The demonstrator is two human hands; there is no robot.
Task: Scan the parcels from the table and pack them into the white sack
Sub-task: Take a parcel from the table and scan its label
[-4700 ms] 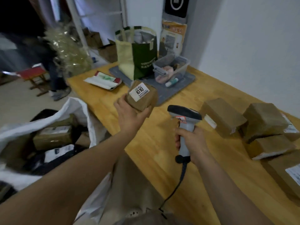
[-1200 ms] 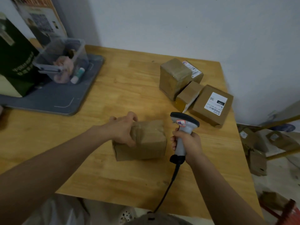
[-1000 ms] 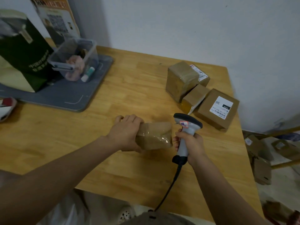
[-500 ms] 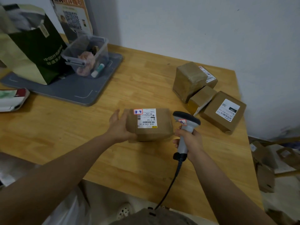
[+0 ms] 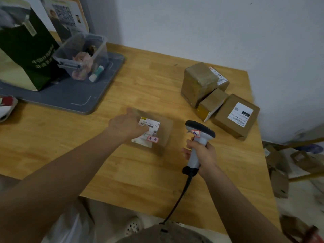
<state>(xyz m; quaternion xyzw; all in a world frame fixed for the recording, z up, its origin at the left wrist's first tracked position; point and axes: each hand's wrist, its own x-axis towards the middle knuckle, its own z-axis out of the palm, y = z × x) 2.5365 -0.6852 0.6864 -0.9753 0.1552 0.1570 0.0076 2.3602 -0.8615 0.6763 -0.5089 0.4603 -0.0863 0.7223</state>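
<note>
left hand [image 5: 126, 126] grips the left end of a brown parcel [image 5: 164, 130], fingers curled over part of its white shipping label [image 5: 153, 125]. motion blur here, so cannot tell if the parcel touches the table [image 5: 122, 172]. label faces up: barcode, a row of digits too smeared to read, small yellow mark at its far-left corner, and a red-bordered sticker [image 5: 152, 139] with purple handwriting, illegible. right hand [image 5: 203, 155] is wrapped round the grey handle of a barcode scanner [image 5: 199, 131], just right of the parcel and apart from it. the dark scanner head sits near the parcel's right edge and carries its own small red-bordered tag [image 5: 195, 133], writing unreadable. black cable [image 5: 177, 199] runs from the handle base back toward the person. beyond the right hand four more sit bunched together: a tall taped parcel [image 5: 198, 83], a labelled parcel [image 5: 220, 78] behind it, a small box [image 5: 212, 104], and a flat box [image 5: 222, 118] whose white label has a black block with white letters, maybe "hs1". far left of the left hand: green bag [image 5: 26, 50] with white chinese characters and a clear bin [image 5: 82, 51], both on a grey tray [image 5: 70, 97].
</note>
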